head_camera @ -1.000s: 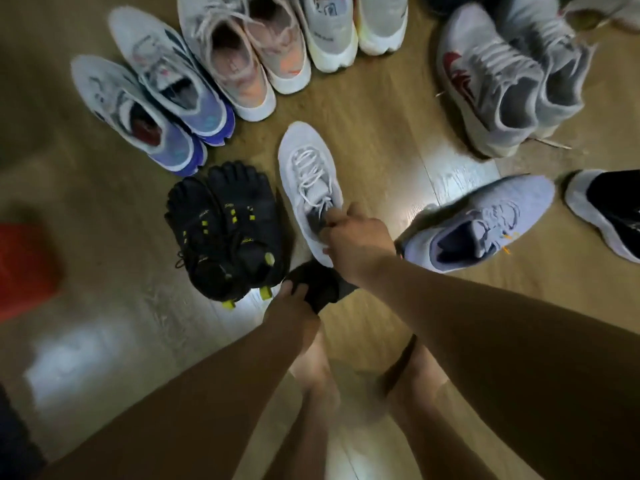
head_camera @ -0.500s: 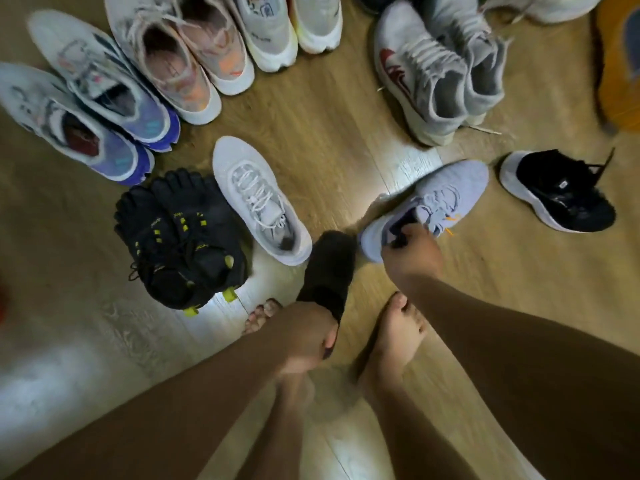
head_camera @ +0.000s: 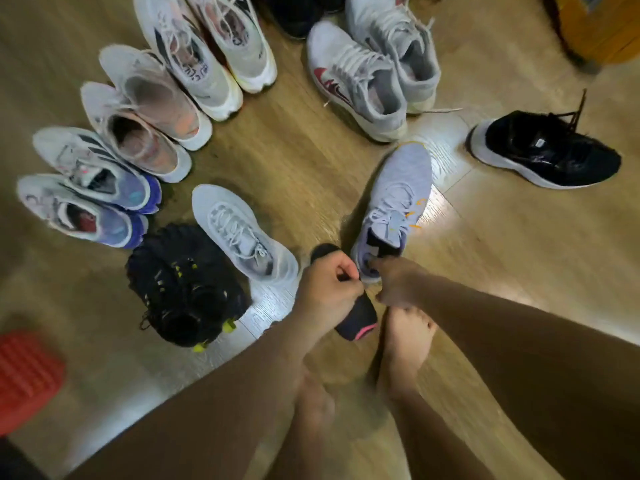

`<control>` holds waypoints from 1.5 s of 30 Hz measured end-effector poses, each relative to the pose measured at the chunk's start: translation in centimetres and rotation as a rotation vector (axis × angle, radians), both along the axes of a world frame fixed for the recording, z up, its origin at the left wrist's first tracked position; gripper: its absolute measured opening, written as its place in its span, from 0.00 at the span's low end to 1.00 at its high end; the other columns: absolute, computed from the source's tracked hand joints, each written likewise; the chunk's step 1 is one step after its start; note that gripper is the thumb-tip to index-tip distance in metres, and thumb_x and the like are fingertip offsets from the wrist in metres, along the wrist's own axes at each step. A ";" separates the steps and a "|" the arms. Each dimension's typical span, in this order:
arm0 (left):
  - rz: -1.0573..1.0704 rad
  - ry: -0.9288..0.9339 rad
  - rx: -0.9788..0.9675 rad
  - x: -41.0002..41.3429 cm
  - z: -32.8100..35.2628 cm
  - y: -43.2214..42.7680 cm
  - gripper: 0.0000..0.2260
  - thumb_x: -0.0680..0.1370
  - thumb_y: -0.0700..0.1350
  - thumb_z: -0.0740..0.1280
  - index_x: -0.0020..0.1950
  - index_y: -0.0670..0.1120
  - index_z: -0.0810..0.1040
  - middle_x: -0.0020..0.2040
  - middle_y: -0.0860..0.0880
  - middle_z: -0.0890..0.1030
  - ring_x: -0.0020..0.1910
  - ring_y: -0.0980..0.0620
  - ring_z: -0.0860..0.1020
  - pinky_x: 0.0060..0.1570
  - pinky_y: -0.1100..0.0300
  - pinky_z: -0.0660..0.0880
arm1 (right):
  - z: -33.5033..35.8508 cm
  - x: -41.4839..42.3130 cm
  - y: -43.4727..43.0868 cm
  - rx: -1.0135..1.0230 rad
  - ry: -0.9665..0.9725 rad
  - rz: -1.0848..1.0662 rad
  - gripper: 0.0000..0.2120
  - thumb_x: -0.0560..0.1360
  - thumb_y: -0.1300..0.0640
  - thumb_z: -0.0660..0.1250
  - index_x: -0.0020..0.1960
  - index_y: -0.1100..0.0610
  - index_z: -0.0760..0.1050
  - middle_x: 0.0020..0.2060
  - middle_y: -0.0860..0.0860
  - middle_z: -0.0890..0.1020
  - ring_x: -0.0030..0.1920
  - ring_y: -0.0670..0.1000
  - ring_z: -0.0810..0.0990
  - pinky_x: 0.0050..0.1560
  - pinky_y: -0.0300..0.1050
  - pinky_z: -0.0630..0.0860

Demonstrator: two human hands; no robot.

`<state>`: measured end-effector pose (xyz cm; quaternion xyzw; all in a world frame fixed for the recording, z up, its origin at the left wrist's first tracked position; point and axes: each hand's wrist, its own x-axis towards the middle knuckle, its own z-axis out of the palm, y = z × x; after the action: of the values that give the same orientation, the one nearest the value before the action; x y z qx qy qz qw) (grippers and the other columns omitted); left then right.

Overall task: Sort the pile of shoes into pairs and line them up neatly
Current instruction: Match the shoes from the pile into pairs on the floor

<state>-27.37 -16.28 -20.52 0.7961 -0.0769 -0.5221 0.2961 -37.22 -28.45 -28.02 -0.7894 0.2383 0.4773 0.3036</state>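
Observation:
My left hand [head_camera: 327,289] grips a black shoe with a pink heel edge [head_camera: 356,318] just above the wooden floor. My right hand [head_camera: 398,285] grips the heel collar of a lavender sneaker [head_camera: 398,199], which points away to the upper right. A white mesh sneaker [head_camera: 242,233] lies alone to the left of my hands. A single black sneaker with a white sole [head_camera: 543,150] rests at the right.
Pairs stand in an arc: black toe shoes with yellow tabs [head_camera: 183,282], white-and-blue runners [head_camera: 90,188], pink-lined white shoes [head_camera: 145,112], white racers [head_camera: 211,46], grey sneakers with red logo [head_camera: 370,74]. A red object [head_camera: 24,379] lies lower left. My bare feet [head_camera: 405,344] stand below my hands.
My right hand left the white mesh sneaker, reached right and took the lavender sneaker's heel, turning it toward me. My left hand raised the black shoe and brought it beside the right hand.

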 end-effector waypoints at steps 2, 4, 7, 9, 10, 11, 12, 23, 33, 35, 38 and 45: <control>0.021 -0.024 0.011 0.7 0.5 -1.5 0.12 0.69 0.34 0.70 0.35 0.51 0.73 0.30 0.56 0.74 0.29 0.58 0.71 0.30 0.65 0.66 | 0.4 -1.0 0.1 -0.042 -0.032 0.066 0.33 0.74 0.47 0.70 0.74 0.56 0.64 0.69 0.57 0.71 0.67 0.58 0.73 0.61 0.47 0.72; 0.080 -0.030 -0.008 1.7 1.4 -2.8 0.11 0.70 0.33 0.69 0.37 0.49 0.75 0.32 0.53 0.76 0.29 0.61 0.72 0.28 0.71 0.65 | 0.6 -3.0 -0.2 -0.120 -0.056 0.062 0.28 0.75 0.45 0.68 0.71 0.55 0.69 0.67 0.55 0.72 0.66 0.58 0.73 0.61 0.48 0.72; 0.165 0.001 -0.014 3.9 2.5 -3.9 0.10 0.72 0.31 0.67 0.43 0.46 0.77 0.35 0.53 0.76 0.35 0.58 0.73 0.34 0.68 0.67 | 1.6 -7.1 -1.3 -0.157 -0.054 -0.004 0.21 0.75 0.46 0.66 0.68 0.47 0.72 0.67 0.48 0.70 0.66 0.55 0.70 0.58 0.46 0.73; 0.145 0.004 0.056 5.5 3.0 -4.1 0.13 0.72 0.32 0.65 0.52 0.47 0.77 0.44 0.49 0.77 0.41 0.54 0.75 0.39 0.61 0.69 | 2.7 -9.5 -2.3 -0.147 -0.059 -0.009 0.19 0.77 0.46 0.64 0.67 0.45 0.71 0.67 0.45 0.69 0.64 0.54 0.71 0.54 0.45 0.74; 0.119 0.011 0.117 6.1 3.2 -4.2 0.15 0.72 0.34 0.65 0.55 0.49 0.76 0.50 0.47 0.77 0.45 0.51 0.75 0.40 0.59 0.69 | 3.4 -10.6 -3.2 -0.151 -0.075 -0.033 0.17 0.77 0.47 0.62 0.66 0.45 0.71 0.67 0.45 0.69 0.63 0.54 0.73 0.54 0.45 0.75; 0.081 0.024 0.172 6.7 3.4 -4.3 0.17 0.73 0.35 0.64 0.58 0.50 0.75 0.54 0.46 0.76 0.49 0.49 0.76 0.40 0.57 0.70 | 4.0 -11.5 -4.0 -0.154 -0.104 -0.058 0.17 0.78 0.47 0.61 0.66 0.46 0.71 0.68 0.44 0.69 0.63 0.54 0.74 0.54 0.46 0.75; 0.028 0.035 0.208 7.2 3.7 -4.4 0.18 0.74 0.35 0.62 0.61 0.51 0.75 0.58 0.45 0.75 0.53 0.47 0.75 0.41 0.56 0.71 | 4.7 -12.4 -5.0 -0.153 -0.133 -0.073 0.16 0.78 0.48 0.60 0.66 0.47 0.71 0.68 0.44 0.69 0.62 0.55 0.74 0.54 0.45 0.74; -0.578 -0.153 0.402 4.5 9.5 -11.2 0.26 0.78 0.40 0.58 0.76 0.55 0.64 0.73 0.48 0.68 0.66 0.45 0.72 0.56 0.56 0.71 | 14.5 -15.1 -16.3 -0.219 -0.295 -0.195 0.14 0.77 0.60 0.63 0.61 0.52 0.76 0.66 0.48 0.73 0.53 0.56 0.71 0.51 0.47 0.70; -0.956 -0.403 0.114 2.8 12.6 -29.0 0.32 0.77 0.50 0.61 0.79 0.52 0.53 0.76 0.52 0.60 0.66 0.44 0.72 0.63 0.52 0.69 | 18.1 -10.3 -31.2 -0.485 -0.268 -0.222 0.16 0.77 0.56 0.62 0.64 0.46 0.73 0.68 0.40 0.70 0.60 0.53 0.70 0.46 0.46 0.74; -0.955 -0.385 0.112 3.4 12.2 -32.2 0.33 0.77 0.50 0.62 0.80 0.52 0.52 0.77 0.51 0.60 0.66 0.43 0.72 0.64 0.52 0.68 | 17.4 -8.2 -35.1 -0.467 -0.256 -0.195 0.15 0.78 0.54 0.61 0.64 0.47 0.73 0.68 0.42 0.71 0.59 0.54 0.71 0.49 0.48 0.75; -0.912 -0.370 0.114 4.7 11.1 -35.8 0.33 0.78 0.48 0.62 0.80 0.53 0.51 0.78 0.51 0.58 0.67 0.41 0.71 0.65 0.51 0.67 | 15.7 -4.8 -40.4 -0.440 -0.258 -0.098 0.15 0.79 0.54 0.63 0.64 0.50 0.75 0.68 0.46 0.73 0.59 0.57 0.72 0.52 0.49 0.75; -0.958 -0.307 0.182 7.5 8.1 -39.8 0.33 0.77 0.44 0.63 0.79 0.49 0.52 0.77 0.47 0.61 0.66 0.39 0.72 0.61 0.49 0.69 | 11.3 3.9 -47.9 -0.371 -0.080 0.040 0.17 0.76 0.56 0.66 0.64 0.51 0.75 0.61 0.54 0.78 0.59 0.60 0.78 0.51 0.47 0.75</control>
<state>-19.90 -56.06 -12.38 0.7616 -0.4300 -0.4810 -0.0617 -33.29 -76.38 -16.74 -0.8549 0.2940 0.3993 0.1525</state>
